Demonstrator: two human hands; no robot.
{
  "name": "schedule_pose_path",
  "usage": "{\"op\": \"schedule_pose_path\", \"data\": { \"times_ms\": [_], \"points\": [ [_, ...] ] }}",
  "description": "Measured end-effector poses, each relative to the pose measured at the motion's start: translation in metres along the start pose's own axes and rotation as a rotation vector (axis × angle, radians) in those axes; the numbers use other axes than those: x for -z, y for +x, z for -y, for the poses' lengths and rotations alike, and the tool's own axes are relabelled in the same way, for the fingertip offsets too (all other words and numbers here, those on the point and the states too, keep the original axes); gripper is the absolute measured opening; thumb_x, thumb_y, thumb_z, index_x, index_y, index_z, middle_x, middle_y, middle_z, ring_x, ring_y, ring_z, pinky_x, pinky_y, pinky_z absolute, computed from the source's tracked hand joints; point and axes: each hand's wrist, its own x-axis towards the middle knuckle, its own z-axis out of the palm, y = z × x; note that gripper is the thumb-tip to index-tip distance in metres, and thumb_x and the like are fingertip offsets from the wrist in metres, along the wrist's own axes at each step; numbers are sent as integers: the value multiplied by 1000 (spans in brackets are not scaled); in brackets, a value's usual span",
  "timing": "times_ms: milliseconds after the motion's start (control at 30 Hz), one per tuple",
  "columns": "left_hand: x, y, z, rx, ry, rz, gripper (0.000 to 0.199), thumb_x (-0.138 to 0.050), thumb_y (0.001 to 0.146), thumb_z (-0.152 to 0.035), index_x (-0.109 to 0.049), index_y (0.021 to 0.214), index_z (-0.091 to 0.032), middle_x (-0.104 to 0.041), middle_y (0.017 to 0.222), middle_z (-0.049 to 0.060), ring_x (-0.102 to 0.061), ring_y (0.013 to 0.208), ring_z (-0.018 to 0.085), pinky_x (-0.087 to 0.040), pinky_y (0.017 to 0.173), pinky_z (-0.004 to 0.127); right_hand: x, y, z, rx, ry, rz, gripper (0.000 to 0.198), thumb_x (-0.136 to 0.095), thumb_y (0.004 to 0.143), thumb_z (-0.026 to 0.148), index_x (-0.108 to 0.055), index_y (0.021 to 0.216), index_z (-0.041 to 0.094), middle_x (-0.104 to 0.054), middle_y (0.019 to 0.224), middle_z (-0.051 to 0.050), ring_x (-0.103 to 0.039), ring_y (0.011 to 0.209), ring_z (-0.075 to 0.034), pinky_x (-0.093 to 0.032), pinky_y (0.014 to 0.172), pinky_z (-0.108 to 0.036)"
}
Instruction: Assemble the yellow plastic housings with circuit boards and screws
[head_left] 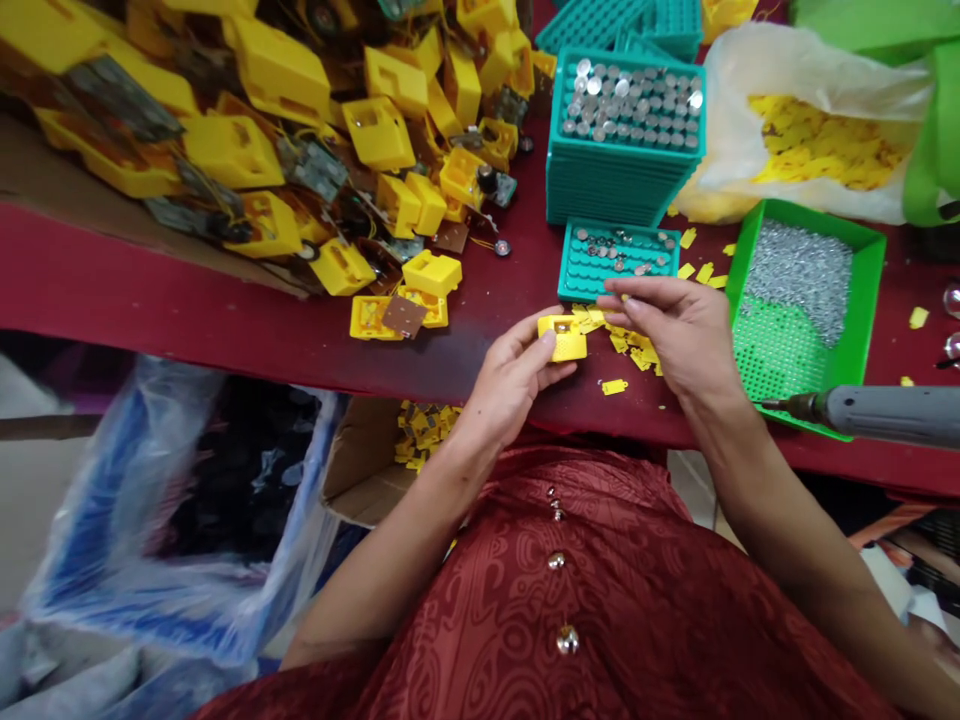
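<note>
My left hand (517, 370) grips a small yellow plastic casing (566, 340) between thumb and fingers, just above the table's front part. An opening in the casing's upper side shows something metallic inside. To its right, my right hand (679, 325) is closed in a pinch; a tiny yellowish bit shows at the fingertips, too small to name. Below and between the hands lie loose flat yellow plastic tabs (636, 350), with a single tab (614, 387) nearer the edge. Just beyond my right fingertips is a teal tray (581, 275) holding scattered round silver button cells (619, 266).
Yellow housings with circuit boards (382, 135) are heaped at left. Stacked teal trays (619, 185) hold more cells. A green basket (862, 330) contains small metal screws (802, 270); an electric screwdriver (892, 412) juts across its front. Below the table are a cardboard box (360, 480) and a lined blue crate (172, 610).
</note>
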Motion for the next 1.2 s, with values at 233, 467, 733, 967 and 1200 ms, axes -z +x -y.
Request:
{"op": "schedule_pose_path", "data": {
  "times_ms": [233, 467, 733, 967, 1200],
  "points": [
    [3, 2, 0, -13, 27, 17, 27, -81, 93, -24, -79, 119, -20, -81, 122, 7, -75, 98, 15, -64, 84, 25, 6, 11, -10, 59, -32, -49, 14, -73, 91, 16, -83, 100, 20, -78, 110, -4, -80, 92, -14, -72, 92, -34],
    [1, 2, 5, -54, 73, 43, 32, -80, 94, -28, -78, 126, -21, -79, 130, 8, -74, 111, 18, -62, 92, 27, -5, -5, 6, 101, -196, 31, 11, -80, 84, 18, -83, 93, 23, -79, 95, -2, -76, 88, -15, -68, 89, -34],
    [3, 2, 14, -197, 196, 95, 43, -83, 92, -36, -75, 132, -20, -76, 142, 9, -70, 129, 24, -58, 111, 35, -35, -16, 6, 47, -270, 54, 13, -72, 77, 9, -68, 85, 18, -70, 79, 3, -62, 68, -9, -54, 68, -25],
    [5, 0, 9, -120, 155, 82, 39, -81, 91, -38, -75, 125, -20, -79, 127, 9, -76, 109, 21, -64, 92, 31, -9, -6, 11, 151, -302, 146, 10, -73, 82, 21, -65, 87, 22, -68, 84, 0, -62, 75, -13, -53, 70, -28],
    [8, 4, -1, -82, 206, 2, 30, -79, 85, -34, -73, 108, -16, -83, 100, 9, -82, 83, 20, -62, 63, 23, 33, 31, 12, 353, -692, -190, 3, -65, 91, 22, -65, 89, 25, -74, 97, -7, -67, 90, -22, -54, 92, -41]
  ]
}}
